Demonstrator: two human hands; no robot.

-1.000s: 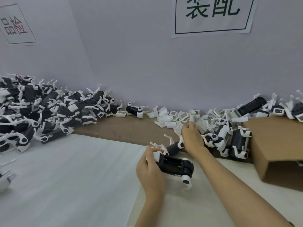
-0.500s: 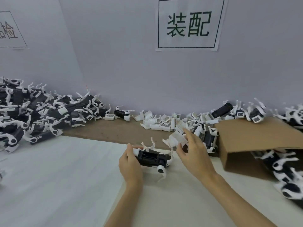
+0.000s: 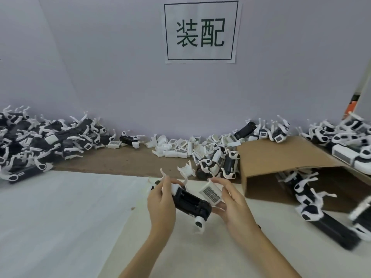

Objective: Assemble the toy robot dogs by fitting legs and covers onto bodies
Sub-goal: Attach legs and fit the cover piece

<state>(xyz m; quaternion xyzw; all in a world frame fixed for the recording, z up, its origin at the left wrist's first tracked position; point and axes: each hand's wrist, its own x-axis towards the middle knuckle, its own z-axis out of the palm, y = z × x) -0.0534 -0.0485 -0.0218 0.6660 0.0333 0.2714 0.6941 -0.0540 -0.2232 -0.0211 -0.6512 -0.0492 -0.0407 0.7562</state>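
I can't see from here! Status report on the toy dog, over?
Left hand grips black dog body. Right hand holds white cover beside the body, not yet fitted. Nothing between them.

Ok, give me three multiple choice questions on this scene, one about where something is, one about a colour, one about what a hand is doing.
1. Where does the cardboard box lie?
A. right of the hands
B. left of the hands
C. on the wall

2. What colour is the dog body being held?
A. white
B. black
C. brown

3. What is the right hand doing?
A. resting flat on the table
B. hanging idle
C. holding a white cover

Answers:
1. A: the box sits on its side at the right, with dogs spilling from its open end.
2. B: the body gripped by the left hand is black, with white legs.
3. C: its fingers hold the cover just above the body's right end.
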